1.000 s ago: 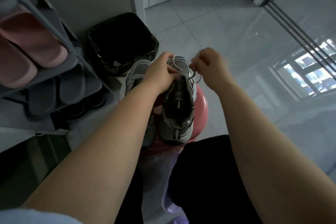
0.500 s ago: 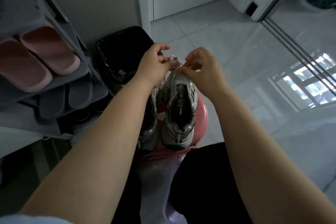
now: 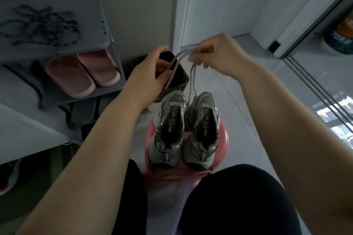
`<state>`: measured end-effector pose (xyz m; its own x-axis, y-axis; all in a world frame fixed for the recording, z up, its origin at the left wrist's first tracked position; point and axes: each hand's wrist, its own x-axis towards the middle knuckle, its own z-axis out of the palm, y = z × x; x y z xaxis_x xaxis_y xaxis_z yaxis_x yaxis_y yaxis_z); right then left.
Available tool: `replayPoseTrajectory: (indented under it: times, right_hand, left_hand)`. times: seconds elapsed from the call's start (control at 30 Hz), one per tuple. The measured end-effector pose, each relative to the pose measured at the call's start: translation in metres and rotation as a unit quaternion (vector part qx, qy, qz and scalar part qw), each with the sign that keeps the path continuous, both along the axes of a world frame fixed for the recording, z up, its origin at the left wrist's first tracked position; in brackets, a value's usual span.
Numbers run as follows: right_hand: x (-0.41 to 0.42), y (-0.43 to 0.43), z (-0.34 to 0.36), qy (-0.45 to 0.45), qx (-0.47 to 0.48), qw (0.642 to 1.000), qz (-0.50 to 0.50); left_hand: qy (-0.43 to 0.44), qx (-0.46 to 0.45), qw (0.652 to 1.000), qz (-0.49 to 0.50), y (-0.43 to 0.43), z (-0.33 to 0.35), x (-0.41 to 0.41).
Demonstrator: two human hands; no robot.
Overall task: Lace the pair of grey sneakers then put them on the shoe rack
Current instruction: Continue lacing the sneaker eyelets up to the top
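Two grey sneakers stand side by side on a pink stool point(image 3: 223, 137), heels toward me: the left sneaker point(image 3: 169, 129) and the right sneaker point(image 3: 202, 129). A grey shoelace point(image 3: 192, 74) rises from the toe end of the right sneaker up to my hands. My right hand point(image 3: 215, 55) pinches the lace above the shoes. My left hand point(image 3: 150, 74) grips the other strand of the lace, level with the right hand. The grey shoe rack point(image 3: 57, 49) stands at the left.
Pink slippers point(image 3: 84, 72) lie on a rack shelf, grey slippers point(image 3: 84, 112) on the shelf below. Dark laces point(image 3: 38, 25) lie on the rack top. A black bin point(image 3: 179, 80) sits behind my left hand. My dark-clothed legs point(image 3: 238, 200) fill the bottom; pale tiled floor lies at the right.
Both hands have lifted away from the right sneaker's toe, drawing the lace up into long strands. The camera has tilted up, showing the rack top.
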<state>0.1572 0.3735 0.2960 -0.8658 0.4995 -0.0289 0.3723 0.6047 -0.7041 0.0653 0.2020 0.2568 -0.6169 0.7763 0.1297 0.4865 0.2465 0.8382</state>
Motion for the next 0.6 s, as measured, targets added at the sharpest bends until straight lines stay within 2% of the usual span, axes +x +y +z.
replayPoseTrajectory:
  times: [0.1,0.2,0.37,0.6]
  right_hand:
    - [-0.021,0.005,0.020,0.127,-0.028,0.987,-0.094]
    - [-0.044,0.009,0.046,0.216,-0.035,0.965,-0.145]
    - [-0.080,0.009,0.075,0.268,-0.024,0.952,-0.146]
    - [-0.121,0.007,0.071,0.316,-0.055,0.935,-0.154]
  left_hand:
    - [-0.026,0.002,0.998,0.063,-0.019,-0.013,-0.019]
    - [-0.019,-0.020,0.994,0.102,-0.033,-0.020,-0.031]
    - [-0.049,-0.056,0.992,0.104,-0.051,-0.034,-0.037]
    - [-0.073,-0.118,0.986,0.095,-0.064,-0.050,-0.051]
